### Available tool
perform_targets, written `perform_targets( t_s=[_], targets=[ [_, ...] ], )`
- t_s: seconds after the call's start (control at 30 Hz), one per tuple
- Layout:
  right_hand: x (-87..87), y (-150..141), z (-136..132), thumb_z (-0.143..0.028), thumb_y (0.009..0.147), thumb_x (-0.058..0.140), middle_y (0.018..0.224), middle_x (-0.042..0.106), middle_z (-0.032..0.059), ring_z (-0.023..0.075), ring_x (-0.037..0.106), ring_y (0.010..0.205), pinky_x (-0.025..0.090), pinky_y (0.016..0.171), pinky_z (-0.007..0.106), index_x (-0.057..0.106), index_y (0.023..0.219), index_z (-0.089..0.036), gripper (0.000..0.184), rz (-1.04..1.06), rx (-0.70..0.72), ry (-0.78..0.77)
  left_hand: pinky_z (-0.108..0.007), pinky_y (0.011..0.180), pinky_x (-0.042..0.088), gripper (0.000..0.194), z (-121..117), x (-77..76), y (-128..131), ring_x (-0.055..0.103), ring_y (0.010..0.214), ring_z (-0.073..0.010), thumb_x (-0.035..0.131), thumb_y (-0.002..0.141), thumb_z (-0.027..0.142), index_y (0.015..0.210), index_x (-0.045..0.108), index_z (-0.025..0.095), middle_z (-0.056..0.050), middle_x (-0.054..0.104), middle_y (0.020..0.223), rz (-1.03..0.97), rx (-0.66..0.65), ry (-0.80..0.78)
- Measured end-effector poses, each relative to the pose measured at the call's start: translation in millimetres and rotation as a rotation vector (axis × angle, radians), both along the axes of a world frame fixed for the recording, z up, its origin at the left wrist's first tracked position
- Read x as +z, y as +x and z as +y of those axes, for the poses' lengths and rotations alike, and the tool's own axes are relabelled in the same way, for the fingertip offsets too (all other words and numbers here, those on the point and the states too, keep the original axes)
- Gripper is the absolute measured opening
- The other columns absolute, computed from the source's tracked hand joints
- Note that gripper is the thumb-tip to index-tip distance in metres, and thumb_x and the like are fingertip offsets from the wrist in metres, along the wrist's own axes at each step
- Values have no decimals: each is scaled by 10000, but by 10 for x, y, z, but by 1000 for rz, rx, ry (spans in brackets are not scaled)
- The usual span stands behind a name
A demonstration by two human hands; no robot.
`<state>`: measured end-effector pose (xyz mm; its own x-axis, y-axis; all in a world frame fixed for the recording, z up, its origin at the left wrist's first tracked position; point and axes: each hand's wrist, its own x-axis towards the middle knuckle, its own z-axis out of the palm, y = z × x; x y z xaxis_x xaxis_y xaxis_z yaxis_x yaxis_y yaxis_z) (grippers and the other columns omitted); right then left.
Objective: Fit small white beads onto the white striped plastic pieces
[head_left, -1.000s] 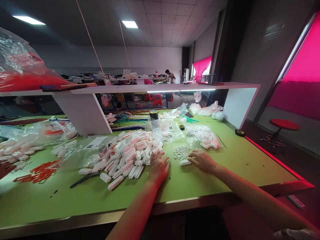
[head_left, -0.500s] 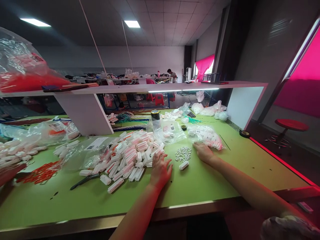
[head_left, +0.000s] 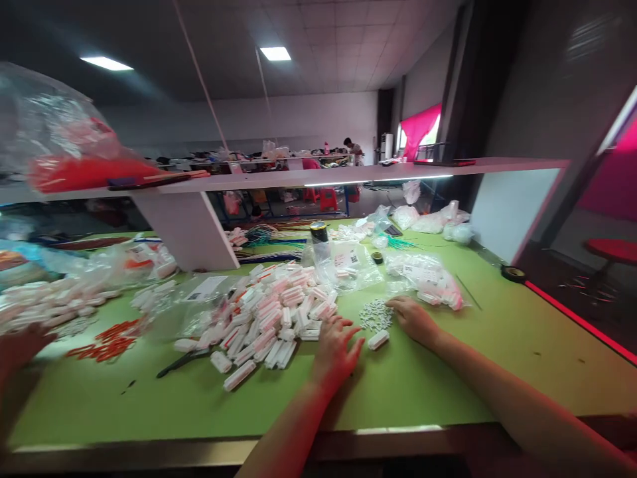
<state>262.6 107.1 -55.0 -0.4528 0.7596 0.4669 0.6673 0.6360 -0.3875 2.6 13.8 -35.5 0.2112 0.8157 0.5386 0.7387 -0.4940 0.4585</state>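
One loosely spread left hand [head_left: 336,353] beside heaped white blocks [head_left: 279,315], right hand [head_left: 414,320] at tiny white pieces [head_left: 375,315], grip unclear, lone block [head_left: 379,340] it touched earlier now clear of it.

Both bare forearms [head_left: 304,419] extended forward, left hand [head_left: 335,353] with fingers [head_left: 355,351] spread, right hand [head_left: 415,318] palm down

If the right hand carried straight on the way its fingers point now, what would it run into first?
Most likely the small white pieces, lying right by the fingertips of the right hand. Whether they already touch is unclear, and if the hand is raised, it might pass over them.
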Motion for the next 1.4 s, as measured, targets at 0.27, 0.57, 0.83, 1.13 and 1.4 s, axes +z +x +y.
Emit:
perform_targets(
  t_s=[0.27,0.57,0.83,1.13,1.4],
  targets=[
    [-181,-18,195,-286,1001,414,1217,715,135,296,642,1138,503,1035,496,739,1175,-194,380,-1,-36,55,-500,1148,357,494,-70,43,206,612,1053,-273,865,718,512,1103,778,213,-84,719,1021,0,-129,-140],
    [156,-209,-112,-306,1035,426,1009,722,105,246,655,982,527,911,393,742,1005,-207,333,7,23,32,-478,1158,344,182,-129,110,204,624,964,-237,674,810,164,960,770,205,-59,708,918,36,-180,-160],
    [269,-456,23,-368,1016,529,1102,709,95,242,616,1079,463,1011,415,760,1066,-240,269,-103,-6,-51,-500,1112,388,213,-102,102,93,642,937,-243,665,794,161,969,776,211,-61,719,911,-3,-143,-235],
    [172,-365,-237,-214,957,631,990,687,85,217,616,968,475,935,372,707,951,-185,82,-75,18,-3,-433,958,505,283,-63,129,-32,669,950,-258,598,859,231,1084,771,219,-72,771,962,-23,-109,-266],
    [356,-328,-575,-202,1014,527,1010,733,90,225,660,969,503,918,397,710,992,-204,184,106,85,102,-395,911,544,319,-31,218,-112,702,969,-269,585,839,383,997,810,223,-64,798,1014,-300,-79,-430]
  ],
)
